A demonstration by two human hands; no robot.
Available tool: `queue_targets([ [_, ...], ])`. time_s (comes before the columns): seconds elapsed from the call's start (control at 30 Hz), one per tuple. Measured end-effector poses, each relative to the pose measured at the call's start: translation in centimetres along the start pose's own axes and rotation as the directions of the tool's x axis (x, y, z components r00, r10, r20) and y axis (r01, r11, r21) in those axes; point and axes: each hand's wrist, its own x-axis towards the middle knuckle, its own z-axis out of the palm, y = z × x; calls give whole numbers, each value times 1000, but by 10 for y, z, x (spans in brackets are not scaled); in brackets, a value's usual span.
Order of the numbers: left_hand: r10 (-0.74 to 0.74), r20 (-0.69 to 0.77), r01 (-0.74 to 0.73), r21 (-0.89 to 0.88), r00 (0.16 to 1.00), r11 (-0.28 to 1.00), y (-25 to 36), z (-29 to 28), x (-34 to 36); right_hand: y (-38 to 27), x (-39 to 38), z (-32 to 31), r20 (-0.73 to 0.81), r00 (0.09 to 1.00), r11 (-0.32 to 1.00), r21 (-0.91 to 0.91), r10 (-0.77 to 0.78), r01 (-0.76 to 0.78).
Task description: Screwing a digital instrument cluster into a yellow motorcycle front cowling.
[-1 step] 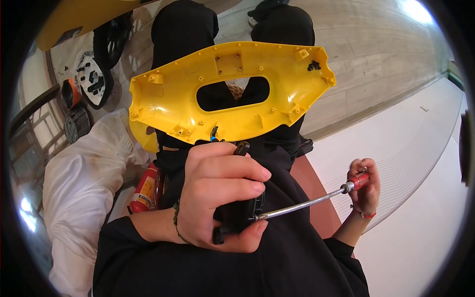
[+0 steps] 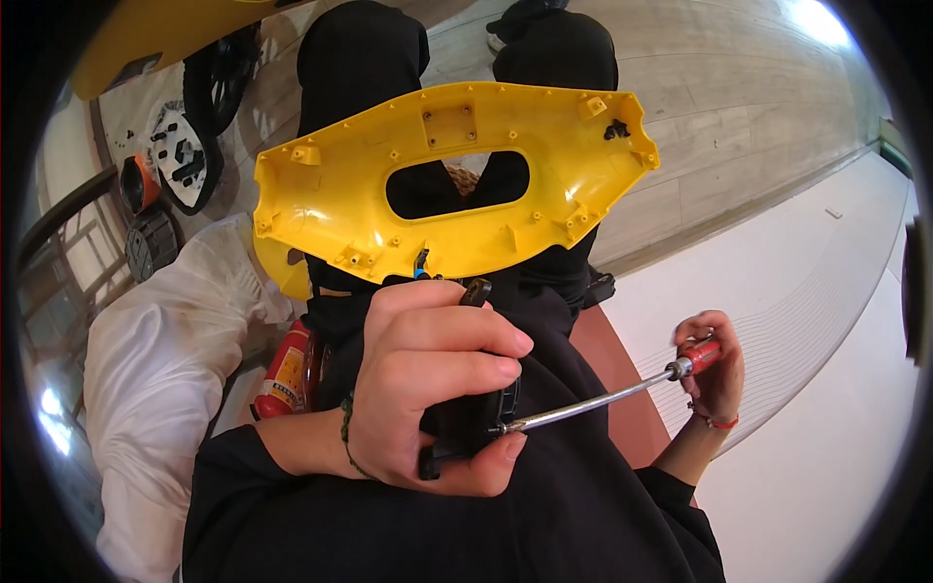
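Holding unchanged, both hands [image 2: 428,384] keep screwdriver [image 2: 593,396] in black part [image 2: 466,428].

Black from shoulders to feet: long black sleeves cover both forearms, bunched above the wrists, with black trousers over the knees and dark shoes beyond. The left hand [image 2: 428,389] is bare, a dark beaded cord at its wrist. The right hand [image 2: 714,364] is bare too, with a thin red string bracelet.

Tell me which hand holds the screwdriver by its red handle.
The right hand; it grips the screwdriver, while the left hand clasps a small black part.
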Motion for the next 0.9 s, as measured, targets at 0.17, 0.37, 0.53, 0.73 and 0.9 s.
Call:
queue_targets([
  [0.17,44,74,-51,93,996,994,1,-2,1,16,-2,-15,-37,972,970,-66,233,-235],
  [0.37,23,93,-30,80,995,996,2,1,1,36,6,-11,156,988,998,63,-18,8],
  [0.53,12,61,-16,71,998,997,4,6,1,43,9,-6,-7,991,933,336,136,-126],
  [0.73,-13,64,8,76,998,997,0,4,3,46,9,-16,-82,997,910,412,-7,40],
  [0.9,-3,96,-5,83,995,997,-5,4,3,25,13,-7,-278,961,738,648,-2,189],
])
